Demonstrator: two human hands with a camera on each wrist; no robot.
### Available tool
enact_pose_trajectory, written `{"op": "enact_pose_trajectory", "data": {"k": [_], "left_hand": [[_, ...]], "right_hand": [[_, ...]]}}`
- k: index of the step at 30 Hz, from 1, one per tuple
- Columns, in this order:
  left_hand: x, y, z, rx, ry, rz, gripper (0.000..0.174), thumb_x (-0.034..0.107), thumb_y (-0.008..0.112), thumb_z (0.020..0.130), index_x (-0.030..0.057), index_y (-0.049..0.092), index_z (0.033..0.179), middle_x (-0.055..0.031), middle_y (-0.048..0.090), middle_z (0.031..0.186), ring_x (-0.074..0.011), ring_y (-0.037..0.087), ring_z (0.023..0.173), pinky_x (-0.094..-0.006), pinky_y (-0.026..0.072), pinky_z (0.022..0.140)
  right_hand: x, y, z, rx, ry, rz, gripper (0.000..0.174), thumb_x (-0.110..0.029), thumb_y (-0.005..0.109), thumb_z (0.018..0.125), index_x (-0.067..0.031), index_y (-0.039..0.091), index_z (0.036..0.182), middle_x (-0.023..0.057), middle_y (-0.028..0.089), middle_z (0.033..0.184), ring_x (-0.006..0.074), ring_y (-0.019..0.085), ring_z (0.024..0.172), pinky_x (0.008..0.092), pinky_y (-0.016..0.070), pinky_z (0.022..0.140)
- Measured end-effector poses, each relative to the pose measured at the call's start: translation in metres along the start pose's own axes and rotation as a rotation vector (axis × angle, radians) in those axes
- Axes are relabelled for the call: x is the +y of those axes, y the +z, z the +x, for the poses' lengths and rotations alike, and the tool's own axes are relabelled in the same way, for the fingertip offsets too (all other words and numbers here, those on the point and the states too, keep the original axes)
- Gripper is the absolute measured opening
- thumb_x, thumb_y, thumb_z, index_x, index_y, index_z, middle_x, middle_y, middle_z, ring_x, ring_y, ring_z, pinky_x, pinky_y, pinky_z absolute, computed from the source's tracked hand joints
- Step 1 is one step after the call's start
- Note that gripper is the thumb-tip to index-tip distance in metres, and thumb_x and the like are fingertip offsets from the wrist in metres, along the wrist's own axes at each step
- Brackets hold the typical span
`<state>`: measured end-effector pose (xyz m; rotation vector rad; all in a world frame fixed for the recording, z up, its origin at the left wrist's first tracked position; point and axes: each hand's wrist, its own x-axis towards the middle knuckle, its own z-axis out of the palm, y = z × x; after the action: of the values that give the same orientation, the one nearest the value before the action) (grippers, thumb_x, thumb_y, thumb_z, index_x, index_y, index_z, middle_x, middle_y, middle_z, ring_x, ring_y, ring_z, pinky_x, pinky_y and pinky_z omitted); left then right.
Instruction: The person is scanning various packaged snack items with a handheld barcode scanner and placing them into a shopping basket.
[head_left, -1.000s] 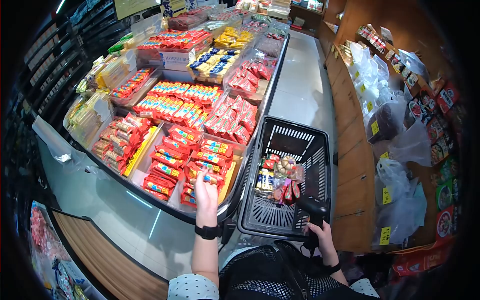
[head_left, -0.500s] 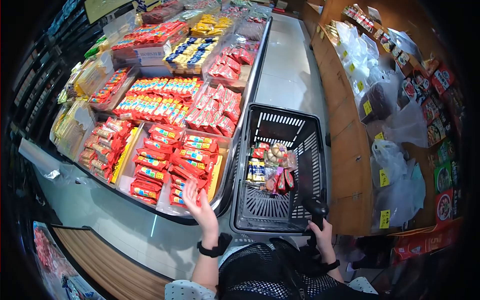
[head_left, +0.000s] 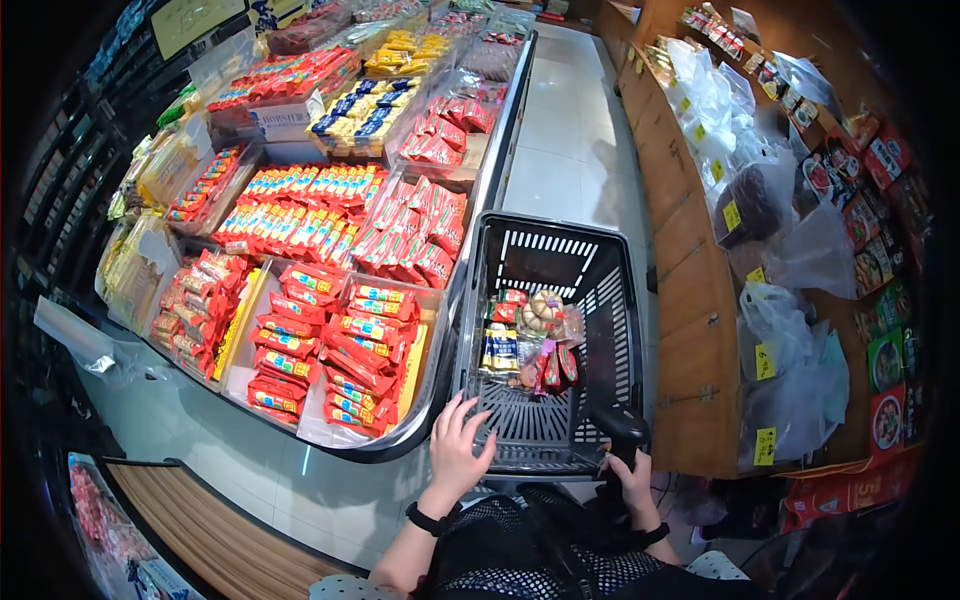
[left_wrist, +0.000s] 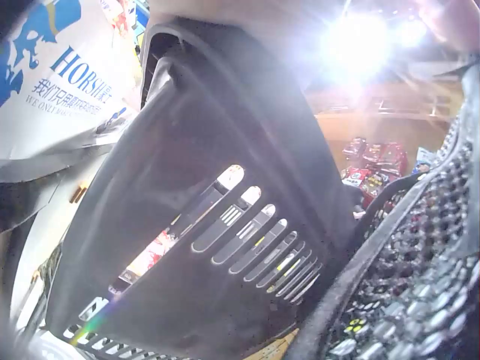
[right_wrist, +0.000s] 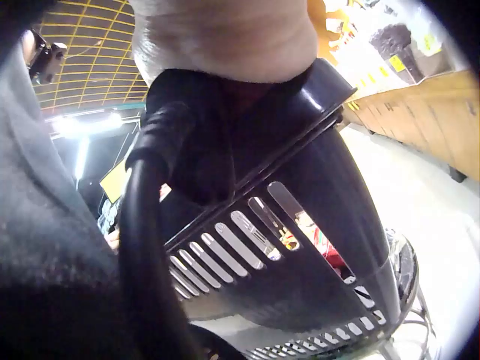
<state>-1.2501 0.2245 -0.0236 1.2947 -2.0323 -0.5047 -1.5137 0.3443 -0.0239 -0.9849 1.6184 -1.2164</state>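
My left hand [head_left: 460,450] is held with fingers spread at the near left corner of a black slotted shopping basket [head_left: 628,330], holding nothing. Its fingertips overlap the basket's rim in the head view. My right hand [head_left: 632,480] grips a black handle [head_left: 620,428] at the basket's near right corner. Inside the basket lie a clear pack with blue-and-yellow print [head_left: 500,350], red packets [head_left: 560,368] and a bag of round, pale items [head_left: 542,310]. The basket's slotted side [left_wrist: 172,187] fills the left wrist view. In the right wrist view my wrist [right_wrist: 225,37] is above the handle.
To the left, a display bin [head_left: 310,430] holds rows of red snack packets [head_left: 285,350], with more trays behind. Wooden cabinets [head_left: 690,340] topped with plastic bags [head_left: 775,315] line the right. A tiled aisle [head_left: 570,130] runs between them. A wood-topped counter [head_left: 190,520] stands at lower left.
My left hand has drawn back from the red packets in the bin, moving right and toward me to the basket's near corner. My right hand stays on the handle.
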Motion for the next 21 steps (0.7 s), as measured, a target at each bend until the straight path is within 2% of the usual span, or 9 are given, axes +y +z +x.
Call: {"op": "enact_pose_trajectory", "data": {"k": [1,5,11,15,17,18,21], "left_hand": [[0.000,0.003,0.002,0.002,-0.001,0.004,0.027,0.017,0.063,0.072,0.0077,0.060,0.097,-0.0075,0.051,0.116,-0.0277,0.040,0.119,-0.0423,0.0336,0.095],[0.001,0.011,0.017,-0.027,0.012,0.012,0.024,0.014,0.062,0.073,0.0081,0.060,0.096,-0.0074,0.051,0.115,-0.0284,0.038,0.121,-0.0420,0.0340,0.096],[-0.006,0.028,0.074,-0.041,0.068,0.015,0.020,0.011,0.060,0.074,0.0096,0.061,0.094,-0.0073,0.053,0.112,-0.0295,0.039,0.120,-0.0417,0.0349,0.095],[-0.015,0.057,0.128,-0.024,0.083,0.016,0.018,0.010,0.058,0.074,0.0073,0.060,0.092,-0.0081,0.053,0.108,-0.0290,0.038,0.121,-0.0417,0.0343,0.095],[-0.022,0.078,0.161,-0.006,0.107,0.041,0.016,0.009,0.058,0.074,0.0071,0.060,0.090,-0.0082,0.054,0.107,-0.0292,0.037,0.122,-0.0420,0.0340,0.095],[-0.027,0.089,0.180,-0.002,0.113,0.021,0.015,0.008,0.058,0.074,0.0074,0.060,0.088,-0.0083,0.054,0.106,-0.0293,0.037,0.123,-0.0424,0.0338,0.096],[-0.034,0.120,0.242,-0.005,0.090,0.003,0.015,0.007,0.058,0.074,0.0077,0.060,0.088,-0.0065,0.055,0.106,-0.0281,0.035,0.124,-0.0407,0.0337,0.097]], "right_hand": [[0.001,-0.002,0.004,-0.024,-0.034,-0.048,0.024,-0.018,0.056,0.080,0.0029,0.055,0.093,0.0061,0.058,0.065,0.0135,0.057,0.062,0.0265,0.0467,0.059],[-0.008,-0.005,0.017,0.018,0.021,-0.011,0.022,-0.018,0.056,0.080,0.0030,0.056,0.089,0.0060,0.059,0.066,0.0131,0.057,0.062,0.0256,0.0459,0.060],[-0.022,-0.012,0.071,0.006,-0.032,-0.054,0.022,-0.018,0.057,0.079,0.0026,0.057,0.087,0.0059,0.059,0.066,0.0125,0.057,0.062,0.0256,0.0455,0.061],[-0.025,-0.027,0.137,0.023,-0.026,-0.067,0.018,-0.017,0.059,0.078,0.0009,0.057,0.081,0.0055,0.059,0.065,0.0123,0.056,0.062,0.0262,0.0454,0.061],[-0.026,-0.034,0.179,0.035,-0.049,-0.083,0.017,-0.016,0.059,0.078,0.0004,0.058,0.081,0.0047,0.059,0.065,0.0116,0.056,0.063,0.0261,0.0453,0.061],[-0.029,-0.038,0.202,0.072,-0.072,-0.136,0.019,-0.019,0.062,0.076,-0.0019,0.063,0.083,0.0043,0.063,0.067,0.0117,0.060,0.064,0.0267,0.0465,0.062],[-0.036,-0.054,0.273,0.060,-0.111,-0.227,0.022,-0.023,0.062,0.077,-0.0024,0.064,0.085,0.0047,0.063,0.067,0.0125,0.060,0.064,0.0267,0.0461,0.061]]}}
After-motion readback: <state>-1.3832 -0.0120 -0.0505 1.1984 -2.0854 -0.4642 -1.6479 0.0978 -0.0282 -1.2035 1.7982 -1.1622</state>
